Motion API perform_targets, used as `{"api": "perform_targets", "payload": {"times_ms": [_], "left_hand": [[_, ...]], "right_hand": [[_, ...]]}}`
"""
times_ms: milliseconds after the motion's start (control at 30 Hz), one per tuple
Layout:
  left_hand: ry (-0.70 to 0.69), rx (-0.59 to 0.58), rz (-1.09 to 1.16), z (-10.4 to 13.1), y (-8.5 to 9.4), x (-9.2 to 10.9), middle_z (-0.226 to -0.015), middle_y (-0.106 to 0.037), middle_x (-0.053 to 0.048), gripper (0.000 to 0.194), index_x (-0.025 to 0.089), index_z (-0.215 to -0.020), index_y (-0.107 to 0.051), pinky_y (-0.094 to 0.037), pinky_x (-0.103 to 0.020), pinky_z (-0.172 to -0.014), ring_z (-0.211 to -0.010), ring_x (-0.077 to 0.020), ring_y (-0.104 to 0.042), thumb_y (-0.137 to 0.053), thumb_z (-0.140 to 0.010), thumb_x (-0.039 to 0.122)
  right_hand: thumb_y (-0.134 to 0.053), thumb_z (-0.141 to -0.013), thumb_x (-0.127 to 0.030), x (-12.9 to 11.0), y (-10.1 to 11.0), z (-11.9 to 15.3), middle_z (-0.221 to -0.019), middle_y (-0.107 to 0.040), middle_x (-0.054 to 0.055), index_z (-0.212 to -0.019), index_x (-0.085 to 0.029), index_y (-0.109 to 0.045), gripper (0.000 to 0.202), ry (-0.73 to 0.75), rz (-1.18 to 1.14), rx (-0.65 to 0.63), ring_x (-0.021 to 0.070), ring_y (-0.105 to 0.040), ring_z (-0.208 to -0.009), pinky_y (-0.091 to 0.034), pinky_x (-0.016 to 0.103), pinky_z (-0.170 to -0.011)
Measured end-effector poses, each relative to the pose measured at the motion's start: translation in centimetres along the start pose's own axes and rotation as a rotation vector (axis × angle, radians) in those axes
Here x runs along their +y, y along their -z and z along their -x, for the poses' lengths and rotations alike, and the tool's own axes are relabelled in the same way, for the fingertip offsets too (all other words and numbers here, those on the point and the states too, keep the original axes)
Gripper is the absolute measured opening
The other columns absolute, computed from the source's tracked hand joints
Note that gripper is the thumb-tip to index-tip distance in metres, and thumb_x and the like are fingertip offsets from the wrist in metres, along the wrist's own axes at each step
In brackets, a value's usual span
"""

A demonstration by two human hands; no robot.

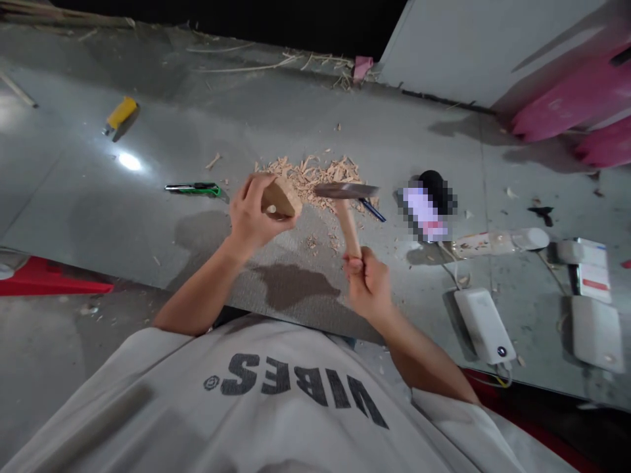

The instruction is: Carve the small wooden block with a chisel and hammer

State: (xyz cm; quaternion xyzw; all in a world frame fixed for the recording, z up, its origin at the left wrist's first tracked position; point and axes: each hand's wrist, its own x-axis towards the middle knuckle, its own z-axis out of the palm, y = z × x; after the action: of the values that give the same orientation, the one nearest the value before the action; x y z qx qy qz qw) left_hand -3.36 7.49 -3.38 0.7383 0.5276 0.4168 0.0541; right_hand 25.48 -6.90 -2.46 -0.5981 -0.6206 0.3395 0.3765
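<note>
My left hand point(254, 213) is closed around a block of light wood point(282, 200), raised over the table. A small pale round spot, perhaps a hole or a peg end, shows on the block's near face. My right hand point(367, 279) grips the wooden handle of a hammer point(348, 226). Its long metal head point(348, 190) is slightly blurred and sits to the right of the block, apart from it. Curled wood shavings point(315, 172) are heaped on the table beyond both hands. A slim dark blue tool point(373, 209) lies partly behind the hammer head.
Left of my hands lies a green utility knife point(193, 190), with a yellow tool point(121, 115) farther off. To the right are a blurred-out phone point(424, 213), a clear bottle point(500, 243), a white power bank point(484, 325) with cables, and white boxes point(591, 276) on the grey table point(217, 131).
</note>
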Motion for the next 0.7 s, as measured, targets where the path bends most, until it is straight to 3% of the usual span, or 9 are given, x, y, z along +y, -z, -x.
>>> {"api": "perform_targets", "payload": {"times_ms": [100, 233, 300, 500, 633, 700], "left_hand": [[-0.008, -0.011, 0.016, 0.1, -0.1, 0.0, -0.15, -0.073, -0.019, 0.089, 0.029, -0.148, -0.063, -0.063, -0.062, -0.123, -0.145, -0.0475, -0.072, -0.106, -0.077, 0.061], [-0.035, -0.007, 0.061, 0.3, -0.2, 0.0, -0.149, -0.073, -0.019, 0.089, 0.028, -0.15, -0.062, -0.064, -0.061, -0.121, -0.144, -0.0462, -0.073, -0.104, -0.08, 0.064], [-0.005, -0.009, 0.038, 0.3, -0.3, -0.1, -0.15, -0.072, -0.018, 0.089, 0.03, -0.152, -0.062, -0.064, -0.062, -0.122, -0.147, -0.0469, -0.072, -0.104, -0.082, 0.066], [0.051, -0.019, 0.027, 0.4, -0.6, 0.5, -0.152, -0.073, -0.017, 0.091, 0.031, -0.149, -0.064, -0.061, -0.065, -0.129, -0.153, -0.0493, -0.069, -0.108, -0.078, 0.066], [0.079, -0.061, 0.044, 0.2, -0.8, 0.5, -0.151, -0.073, -0.016, 0.083, 0.032, -0.149, -0.068, -0.067, -0.06, -0.121, -0.15, -0.0461, -0.071, -0.107, -0.081, 0.059], [0.095, -0.069, 0.037, 0.0, -0.8, 0.5, -0.15, -0.073, -0.016, 0.083, 0.033, -0.149, -0.069, -0.068, -0.059, -0.118, -0.15, -0.0459, -0.071, -0.108, -0.08, 0.056]], "right_hand": [[-0.024, -0.116, -0.089, -0.3, -0.2, 0.3, -0.077, -0.061, 0.004, -0.114, -0.022, -0.059, 0.075, -0.006, 0.007, 0.056, 0.0147, -0.051, -0.061, -0.038, 0.029, -0.062], [-0.052, -0.116, -0.076, -1.1, 0.1, 0.1, -0.071, -0.059, 0.002, -0.105, -0.021, -0.064, 0.057, -0.008, 0.039, -0.045, 0.0128, -0.047, -0.059, -0.031, 0.028, -0.061], [-0.056, -0.115, -0.075, -1.4, 0.2, 0.1, -0.071, -0.059, 0.002, -0.104, -0.021, -0.066, 0.056, -0.007, 0.04, -0.057, 0.0127, -0.046, -0.059, -0.03, 0.028, -0.06], [-0.024, -0.116, -0.09, -0.8, -0.2, 0.5, -0.077, -0.058, 0.003, -0.119, -0.022, -0.059, 0.076, -0.026, 0.006, 0.088, 0.0153, -0.048, -0.061, -0.038, 0.03, -0.061], [-0.057, -0.114, -0.076, -0.6, 0.1, -0.2, -0.075, -0.061, 0.003, -0.107, -0.021, -0.065, 0.056, -0.033, 0.041, -0.033, 0.0134, -0.048, -0.062, -0.032, 0.028, -0.061], [-0.057, -0.115, -0.072, -0.6, 0.4, -0.5, -0.075, -0.062, 0.004, -0.108, -0.021, -0.066, 0.053, -0.035, 0.051, -0.037, 0.0135, -0.05, -0.063, -0.032, 0.027, -0.062]]}}
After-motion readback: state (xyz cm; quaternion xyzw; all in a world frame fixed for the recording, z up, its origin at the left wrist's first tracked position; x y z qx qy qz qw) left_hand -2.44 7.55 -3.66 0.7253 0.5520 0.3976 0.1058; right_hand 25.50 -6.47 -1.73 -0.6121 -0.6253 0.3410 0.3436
